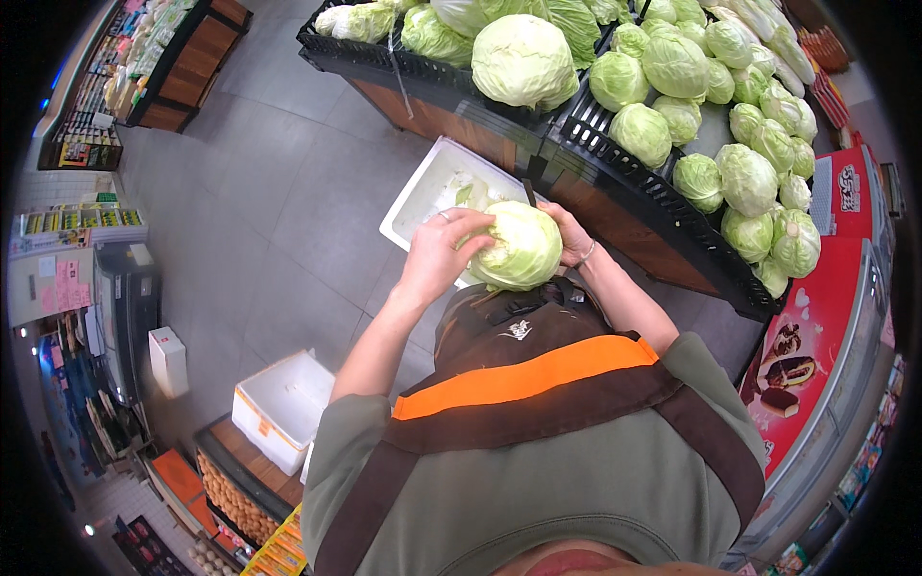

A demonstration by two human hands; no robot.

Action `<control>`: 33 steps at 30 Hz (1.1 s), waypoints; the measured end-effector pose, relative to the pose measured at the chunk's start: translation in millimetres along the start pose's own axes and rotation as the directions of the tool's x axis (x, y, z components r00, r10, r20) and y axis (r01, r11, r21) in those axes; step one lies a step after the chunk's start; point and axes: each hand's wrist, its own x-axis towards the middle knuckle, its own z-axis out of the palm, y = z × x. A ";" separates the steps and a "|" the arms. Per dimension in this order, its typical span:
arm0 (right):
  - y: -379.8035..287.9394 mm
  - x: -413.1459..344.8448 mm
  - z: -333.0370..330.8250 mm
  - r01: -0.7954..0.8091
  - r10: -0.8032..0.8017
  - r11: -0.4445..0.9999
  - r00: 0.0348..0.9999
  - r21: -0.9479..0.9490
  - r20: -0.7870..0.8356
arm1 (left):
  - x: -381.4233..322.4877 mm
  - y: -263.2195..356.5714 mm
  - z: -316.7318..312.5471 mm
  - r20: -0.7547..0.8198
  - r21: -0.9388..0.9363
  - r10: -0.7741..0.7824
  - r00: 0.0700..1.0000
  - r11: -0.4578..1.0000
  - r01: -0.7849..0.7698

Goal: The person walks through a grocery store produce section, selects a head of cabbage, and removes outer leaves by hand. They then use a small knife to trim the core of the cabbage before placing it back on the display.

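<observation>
A pale green cabbage (520,248) is held between both hands in front of the dark apron. My left hand (448,248) touches the cabbage's left side, thumb and fingers at its whitish stem end. My right hand (570,234) supports the far right side, its fingers partly hidden behind the cabbage. A narrow dark blade-like object (529,193) sticks up beside that hand; how it is held cannot be seen. Under and beyond the cabbage, a white foam box (414,198) stands with leaf scraps inside.
Black produce racks (612,162) ahead and to the right hold many cabbages (677,65), a large one (524,61) at the near edge. A red freezer (807,345) stands at the right. Another foam box (277,403) rests on a wooden stand at the lower left.
</observation>
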 end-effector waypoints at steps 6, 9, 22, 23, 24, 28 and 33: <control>-2.9 5.7 -3.8 -0.053 0.053 0.998 0.999 -0.033 0.005 | 7.9 -11.3 -2.5 0.079 -0.055 0.178 0.981 0.983 -0.174; -6.5 4.8 4.6 -0.168 0.168 0.986 0.986 -0.003 0.002 | 8.3 -15.6 -5.6 0.144 -0.085 0.244 0.959 0.969 -0.234; 4.7 -4.1 8.7 -0.307 0.306 0.942 0.952 0.135 0.029 | 2.3 -6.6 8.8 -0.060 0.131 0.512 0.857 0.855 -0.502; 6.7 -4.4 6.5 -0.303 0.303 0.943 0.953 0.140 0.026 | 1.7 -6.8 10.4 -0.071 0.131 0.496 0.865 0.865 -0.485; 5.9 -3.8 4.0 -0.333 0.328 0.931 0.943 0.149 0.056 | 1.7 -6.4 12.3 -0.083 0.130 0.481 0.873 0.873 -0.469; 4.1 -1.2 -2.5 -0.387 0.372 0.907 0.921 0.169 0.113 | 0.0 -2.2 17.6 -0.177 0.121 0.461 0.869 0.887 -0.446; 8.5 0.7 -11.9 -0.382 0.355 0.894 0.923 0.235 0.149 | -16.8 -8.3 28.3 -0.310 0.046 0.396 0.864 0.914 -0.403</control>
